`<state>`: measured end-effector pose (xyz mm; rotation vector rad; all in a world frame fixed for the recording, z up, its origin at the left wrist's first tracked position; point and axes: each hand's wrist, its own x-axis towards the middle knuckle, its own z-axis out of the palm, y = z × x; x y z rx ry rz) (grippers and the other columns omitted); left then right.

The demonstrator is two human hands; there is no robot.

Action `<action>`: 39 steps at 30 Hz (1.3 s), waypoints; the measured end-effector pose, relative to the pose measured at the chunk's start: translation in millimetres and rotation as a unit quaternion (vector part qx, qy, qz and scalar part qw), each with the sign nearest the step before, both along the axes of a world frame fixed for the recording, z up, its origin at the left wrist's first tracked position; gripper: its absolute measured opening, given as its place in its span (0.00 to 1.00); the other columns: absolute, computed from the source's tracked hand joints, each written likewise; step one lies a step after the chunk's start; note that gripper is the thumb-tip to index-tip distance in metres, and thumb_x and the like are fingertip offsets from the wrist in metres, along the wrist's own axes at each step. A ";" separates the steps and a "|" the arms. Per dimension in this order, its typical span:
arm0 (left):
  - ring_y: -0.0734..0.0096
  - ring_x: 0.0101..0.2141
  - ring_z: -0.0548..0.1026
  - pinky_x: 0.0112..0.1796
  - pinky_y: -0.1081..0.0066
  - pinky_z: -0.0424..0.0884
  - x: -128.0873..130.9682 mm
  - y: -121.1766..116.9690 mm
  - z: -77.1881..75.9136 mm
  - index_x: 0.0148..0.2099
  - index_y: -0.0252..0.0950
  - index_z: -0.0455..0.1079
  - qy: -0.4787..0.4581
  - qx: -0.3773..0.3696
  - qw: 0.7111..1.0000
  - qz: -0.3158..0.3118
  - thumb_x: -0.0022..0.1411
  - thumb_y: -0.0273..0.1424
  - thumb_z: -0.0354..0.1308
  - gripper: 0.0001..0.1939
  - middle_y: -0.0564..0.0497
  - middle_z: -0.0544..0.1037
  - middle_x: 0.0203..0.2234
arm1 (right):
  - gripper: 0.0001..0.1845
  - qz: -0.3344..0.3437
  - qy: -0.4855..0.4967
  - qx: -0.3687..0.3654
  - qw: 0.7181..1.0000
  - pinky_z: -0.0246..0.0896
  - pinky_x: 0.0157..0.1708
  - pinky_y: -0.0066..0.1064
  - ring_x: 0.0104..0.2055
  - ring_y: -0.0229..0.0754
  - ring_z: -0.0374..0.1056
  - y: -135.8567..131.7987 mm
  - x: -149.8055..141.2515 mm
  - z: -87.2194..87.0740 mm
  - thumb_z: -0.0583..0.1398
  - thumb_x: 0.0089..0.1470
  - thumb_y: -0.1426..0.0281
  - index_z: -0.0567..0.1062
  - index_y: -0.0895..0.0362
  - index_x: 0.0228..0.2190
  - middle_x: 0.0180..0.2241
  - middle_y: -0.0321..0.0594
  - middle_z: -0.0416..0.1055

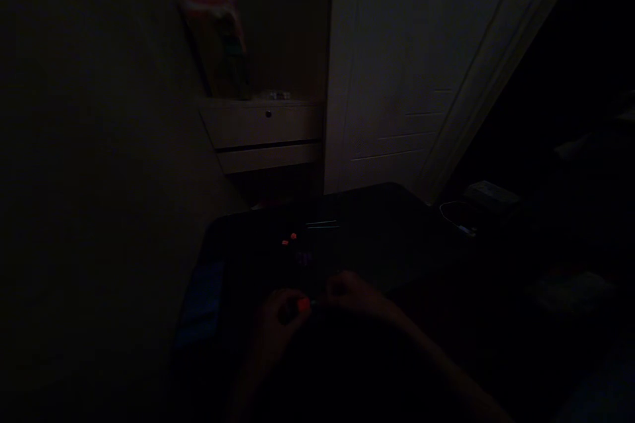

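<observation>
The scene is very dark. Between the fingertips of my left hand is a small bright orange-red piece, its exact kind unclear. My right hand is close by on the right, fingers pinched together; what they hold is lost in the dark. A faint pale sliver shows between the two hands. Beyond them on the dark table lie two small orange-red bits, a dim purple cluster and a pair of thin, light, stick-like lines.
A blue flat item lies at the table's left edge. Behind stands a drawer unit with a reddish-topped bag-like item on it, beside a pale door panel. A white cable and a box are at right.
</observation>
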<state>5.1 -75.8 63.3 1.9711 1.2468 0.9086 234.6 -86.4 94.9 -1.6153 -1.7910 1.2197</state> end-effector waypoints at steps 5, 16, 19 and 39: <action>0.67 0.29 0.76 0.32 0.71 0.71 1.7 -0.4 4.7 0.35 0.41 0.78 0.015 -0.010 1.000 -0.006 0.57 0.34 0.65 0.03 0.54 0.81 0.28 | 0.18 -0.042 0.098 0.019 0.994 0.50 0.27 0.25 0.27 0.34 0.57 -8.6 -8.0 -6.7 0.68 0.59 0.62 0.71 0.59 0.24 0.23 0.29 0.63; 0.63 0.37 0.79 0.39 0.68 0.73 3.9 -3.1 2.9 0.38 0.43 0.81 0.038 0.008 0.999 -0.009 0.58 0.35 0.68 0.05 0.52 0.81 0.34 | 0.10 -0.019 -0.006 0.046 0.999 0.51 0.29 0.25 0.31 0.37 0.66 -12.2 -19.2 1.5 0.67 0.58 0.66 0.78 0.58 0.28 0.27 0.33 0.72; 0.64 0.38 0.80 0.39 0.68 0.75 1.6 -1.9 0.5 0.40 0.45 0.82 0.009 -0.001 1.000 -0.023 0.59 0.37 0.69 0.07 0.52 0.81 0.38 | 0.11 -0.022 -0.028 0.041 0.999 0.51 0.28 0.25 0.31 0.37 0.66 -13.8 -12.2 5.6 0.67 0.58 0.65 0.78 0.58 0.28 0.27 0.33 0.73; 0.63 0.38 0.81 0.40 0.66 0.76 3.8 -1.0 -0.5 0.38 0.44 0.81 -0.011 0.050 0.998 -0.041 0.61 0.33 0.68 0.03 0.52 0.84 0.36 | 0.06 0.006 -0.143 0.028 0.989 0.49 0.30 0.28 0.32 0.38 0.69 -1.0 -17.6 27.8 0.68 0.57 0.65 0.81 0.54 0.30 0.29 0.33 0.76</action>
